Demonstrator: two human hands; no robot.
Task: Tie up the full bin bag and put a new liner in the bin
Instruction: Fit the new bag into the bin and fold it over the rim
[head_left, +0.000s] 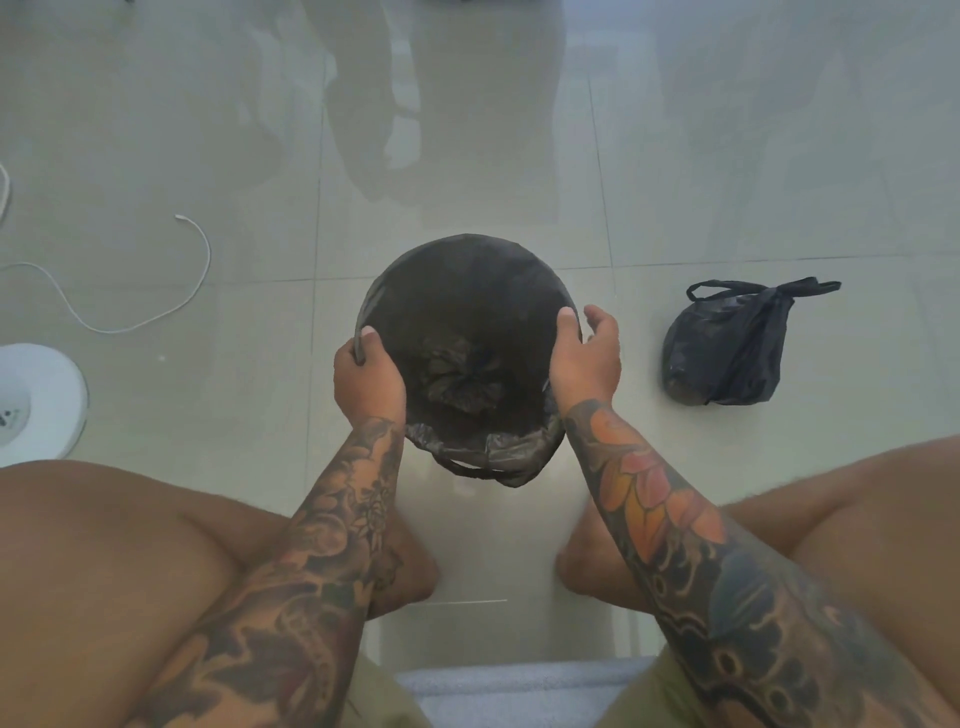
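Note:
A round bin (467, 260) stands on the tiled floor between my knees, lined with a black liner (457, 384) whose edge is folded over the rim. One liner handle hangs loose at the near side. My left hand (366, 376) grips the liner edge at the bin's left rim. At the right rim, my right hand (587, 358) holds the edge, thumb inside and fingers outside. The full black bin bag (724, 353) lies tied on the floor to the right of the bin, handles knotted at its top.
A white cable (171, 306) curls over the floor at the left. A white round device (47, 400) sits at the left edge. My bare legs and feet flank the bin, and a grey mat (519, 686) lies under me.

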